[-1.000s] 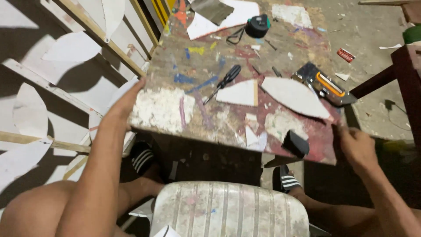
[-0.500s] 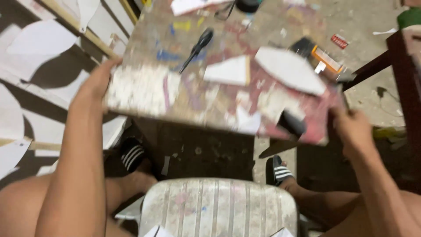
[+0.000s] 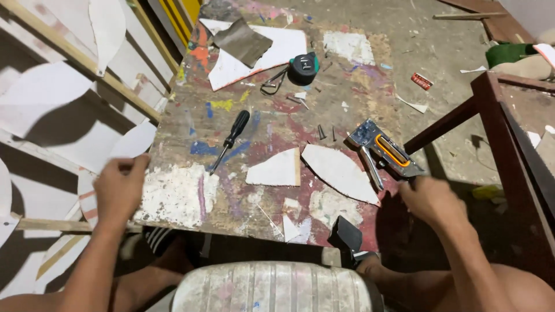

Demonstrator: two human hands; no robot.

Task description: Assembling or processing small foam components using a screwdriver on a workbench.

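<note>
A paint-stained wooden board [image 3: 191, 124] lies in front of me as a work surface. My left hand [image 3: 118, 188] hovers just off its left edge with the fingers loosely curled and nothing in them. My right hand [image 3: 430, 199] is blurred at the board's right edge, its fingertips close to a grey and orange staple gun [image 3: 384, 151]. Whether it touches the board or the gun I cannot tell. On the board lie a black-handled screwdriver [image 3: 230, 140], two white cut-out pieces [image 3: 338, 172], a black tape measure [image 3: 303, 67] and a few loose screws [image 3: 322, 133].
A striped, worn seat back [image 3: 272, 286] sits below between my legs. White cut-out shapes and wooden slats [image 3: 75, 58] cover the floor at the left. A dark red wooden frame [image 3: 509, 121] stands at the right. A black block [image 3: 347, 234] sits at the board's near edge.
Both hands gripped the board's side edges and shifted it; now the board rests still and the hands have pulled slightly back from its edges.
</note>
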